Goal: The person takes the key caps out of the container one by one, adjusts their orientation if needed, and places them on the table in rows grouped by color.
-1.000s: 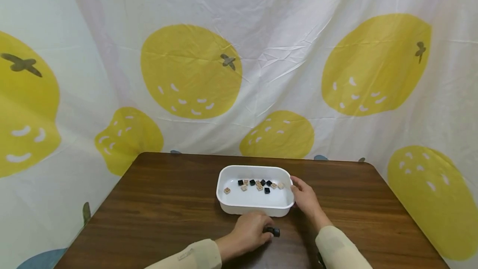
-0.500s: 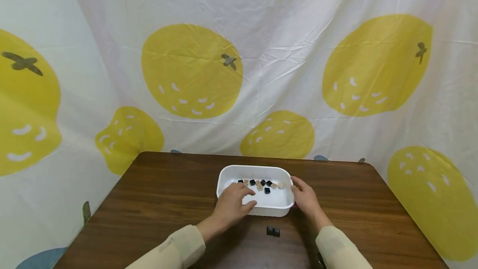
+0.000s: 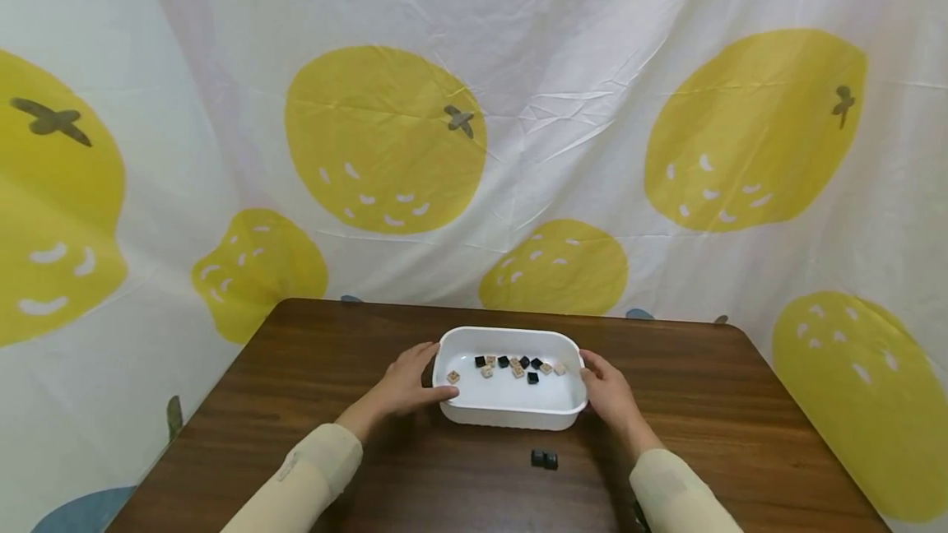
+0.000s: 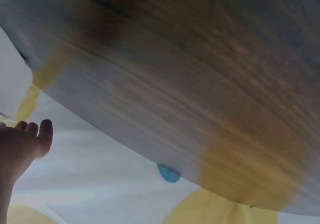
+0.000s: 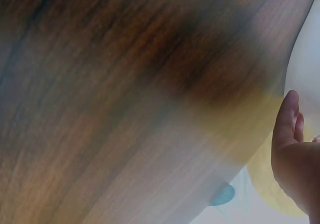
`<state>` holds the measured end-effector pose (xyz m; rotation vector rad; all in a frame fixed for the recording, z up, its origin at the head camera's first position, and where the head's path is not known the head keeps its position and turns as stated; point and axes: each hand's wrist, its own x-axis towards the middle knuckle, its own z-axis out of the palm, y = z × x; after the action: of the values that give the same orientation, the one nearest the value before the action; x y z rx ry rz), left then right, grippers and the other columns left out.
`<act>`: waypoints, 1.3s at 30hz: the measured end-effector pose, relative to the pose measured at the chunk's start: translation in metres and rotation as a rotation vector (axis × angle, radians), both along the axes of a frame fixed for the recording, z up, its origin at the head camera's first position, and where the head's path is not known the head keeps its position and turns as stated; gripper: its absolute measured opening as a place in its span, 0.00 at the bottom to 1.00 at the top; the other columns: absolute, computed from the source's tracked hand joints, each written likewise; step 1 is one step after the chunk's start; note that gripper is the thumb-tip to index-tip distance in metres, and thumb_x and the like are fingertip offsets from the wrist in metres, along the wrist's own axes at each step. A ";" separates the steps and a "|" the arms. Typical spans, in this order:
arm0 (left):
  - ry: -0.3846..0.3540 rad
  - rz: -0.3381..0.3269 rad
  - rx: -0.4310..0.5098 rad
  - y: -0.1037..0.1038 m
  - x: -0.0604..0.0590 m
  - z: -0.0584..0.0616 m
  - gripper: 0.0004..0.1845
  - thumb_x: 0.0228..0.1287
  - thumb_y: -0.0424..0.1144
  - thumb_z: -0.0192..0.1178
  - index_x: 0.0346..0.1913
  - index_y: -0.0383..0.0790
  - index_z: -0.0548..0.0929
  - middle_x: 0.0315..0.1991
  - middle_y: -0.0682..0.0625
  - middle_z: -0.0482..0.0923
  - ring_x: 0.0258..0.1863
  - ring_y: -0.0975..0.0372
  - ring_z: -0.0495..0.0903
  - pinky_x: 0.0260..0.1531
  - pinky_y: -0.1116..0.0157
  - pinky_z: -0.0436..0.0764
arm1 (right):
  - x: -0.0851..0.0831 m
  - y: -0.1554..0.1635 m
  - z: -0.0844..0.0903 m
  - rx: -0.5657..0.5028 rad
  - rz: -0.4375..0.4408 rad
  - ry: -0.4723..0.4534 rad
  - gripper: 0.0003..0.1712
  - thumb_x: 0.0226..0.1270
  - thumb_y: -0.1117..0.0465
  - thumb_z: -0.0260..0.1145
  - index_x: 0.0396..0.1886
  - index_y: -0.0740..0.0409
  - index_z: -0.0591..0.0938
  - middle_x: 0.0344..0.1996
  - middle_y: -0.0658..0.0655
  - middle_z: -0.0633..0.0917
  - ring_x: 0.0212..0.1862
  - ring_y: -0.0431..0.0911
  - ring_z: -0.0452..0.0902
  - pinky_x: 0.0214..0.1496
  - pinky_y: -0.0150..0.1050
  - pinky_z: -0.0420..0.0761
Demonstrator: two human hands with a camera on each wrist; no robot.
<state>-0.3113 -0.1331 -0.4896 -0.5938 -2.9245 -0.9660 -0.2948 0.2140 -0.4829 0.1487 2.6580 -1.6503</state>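
Note:
A white rectangular tray (image 3: pixel 511 418) with rounded corners stands on the table, holding several small black blocks (image 3: pixel 533 378) and beige blocks (image 3: pixel 518 371) with faint markings. My left hand (image 3: pixel 403 381) is at its left end, fingers fairly straight along the outside and thumb reaching over the front left rim. At the right end, my right hand (image 3: pixel 611 391) holds the tray between thumb and fingers. In the right wrist view, its fingers (image 5: pixel 286 119) lie along the white wall. Two black blocks (image 3: pixel 544 459) sit side by side on the table in front of the tray.
The brown wooden table (image 3: pixel 355 336) has rounded far corners. Behind and beside it hangs a white cloth (image 3: pixel 548 146) printed with yellow lemons. Part of a dark object shows beside the right sleeve (image 3: pixel 674 484).
My left hand let go of the black blocks in front of the tray, passed over the tray and moved left to its left end. The right hand stayed at the right end.

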 end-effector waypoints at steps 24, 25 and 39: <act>-0.097 0.044 -0.141 0.009 -0.001 0.006 0.54 0.50 0.67 0.69 0.75 0.43 0.61 0.73 0.33 0.56 0.72 0.40 0.55 0.65 0.38 0.58 | -0.006 0.012 0.014 0.250 0.058 0.050 0.24 0.73 0.64 0.54 0.66 0.67 0.72 0.55 0.73 0.79 0.56 0.64 0.76 0.56 0.59 0.75; -0.097 0.048 -0.147 0.009 -0.001 0.006 0.55 0.50 0.67 0.69 0.75 0.44 0.61 0.73 0.34 0.56 0.72 0.40 0.54 0.65 0.38 0.56 | -0.007 0.012 0.015 0.258 0.060 0.051 0.25 0.73 0.63 0.54 0.66 0.67 0.72 0.56 0.74 0.78 0.57 0.65 0.75 0.57 0.59 0.74; -0.088 0.074 -0.226 0.010 0.004 0.015 0.56 0.47 0.71 0.68 0.75 0.47 0.61 0.75 0.34 0.51 0.75 0.41 0.49 0.68 0.36 0.45 | -0.027 -0.009 0.030 0.867 0.327 0.380 0.23 0.66 0.57 0.66 0.60 0.58 0.81 0.55 0.65 0.81 0.57 0.63 0.74 0.55 0.63 0.71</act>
<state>-0.3071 -0.1231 -0.4743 -0.4548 -3.1341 -0.6771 -0.3220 0.2050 -0.4525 -0.6166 3.2357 -0.3916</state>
